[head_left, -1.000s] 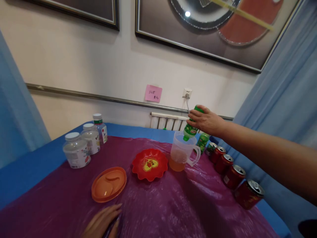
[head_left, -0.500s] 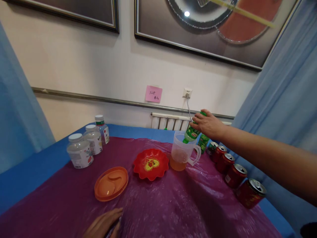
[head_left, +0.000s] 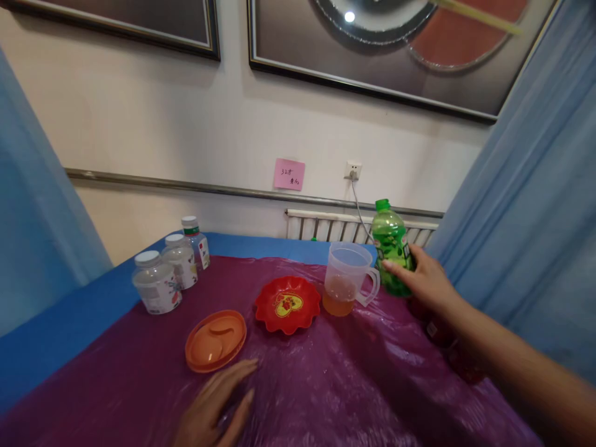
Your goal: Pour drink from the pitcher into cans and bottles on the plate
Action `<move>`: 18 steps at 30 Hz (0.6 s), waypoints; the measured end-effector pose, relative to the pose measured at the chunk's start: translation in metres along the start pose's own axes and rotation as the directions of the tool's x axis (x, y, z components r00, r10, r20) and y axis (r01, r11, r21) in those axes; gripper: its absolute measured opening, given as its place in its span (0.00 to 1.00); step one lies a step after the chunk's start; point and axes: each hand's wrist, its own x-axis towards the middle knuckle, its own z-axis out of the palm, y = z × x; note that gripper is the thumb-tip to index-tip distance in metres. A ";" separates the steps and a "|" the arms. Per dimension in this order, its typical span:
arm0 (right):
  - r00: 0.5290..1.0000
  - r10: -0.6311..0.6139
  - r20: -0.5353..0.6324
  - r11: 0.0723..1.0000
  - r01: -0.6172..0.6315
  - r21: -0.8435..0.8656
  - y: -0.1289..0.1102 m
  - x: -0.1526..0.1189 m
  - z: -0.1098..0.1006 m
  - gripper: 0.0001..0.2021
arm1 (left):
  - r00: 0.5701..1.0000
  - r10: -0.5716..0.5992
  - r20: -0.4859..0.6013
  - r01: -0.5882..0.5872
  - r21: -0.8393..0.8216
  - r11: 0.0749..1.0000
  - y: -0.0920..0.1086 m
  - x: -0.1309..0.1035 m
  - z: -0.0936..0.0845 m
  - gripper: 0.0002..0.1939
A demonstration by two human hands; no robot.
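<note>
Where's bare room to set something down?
Free: purple sheet right of the left hand, nearer than the red dish; another patch left of the orange dish, nearer than the jars. Crowded: around jug, bottle, right hand and cans.

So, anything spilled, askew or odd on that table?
Nothing stands out. The jug is upright, amber liquid inside, with no clear spill on the purple sheet. The green bottle tilts slightly, but the right hand holds it. The red cans are mostly hidden, so can't tell there.
</note>
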 end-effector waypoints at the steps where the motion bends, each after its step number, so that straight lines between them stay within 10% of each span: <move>1: 0.999 0.013 0.040 0.987 -0.019 0.160 -0.003 -0.021 0.012 0.26 | 1.000 -0.019 0.016 0.020 -0.045 0.999 0.009 0.008 0.000 0.18; 6: 0.973 -0.042 0.226 0.751 -0.118 0.650 -0.022 -0.120 0.090 0.32 | 0.977 -0.154 0.149 0.195 -0.315 0.929 0.054 0.046 0.016 0.25; 11: 0.947 -0.097 0.305 0.642 -0.175 0.746 -0.033 -0.169 0.143 0.33 | 0.934 -0.218 0.284 0.341 -0.516 0.786 0.078 0.061 0.036 0.34; 18: 0.905 -0.055 0.423 0.691 -0.271 0.670 -0.002 -0.200 0.166 0.35 | 0.873 -0.462 0.153 0.481 -0.419 0.770 0.041 0.047 0.002 0.32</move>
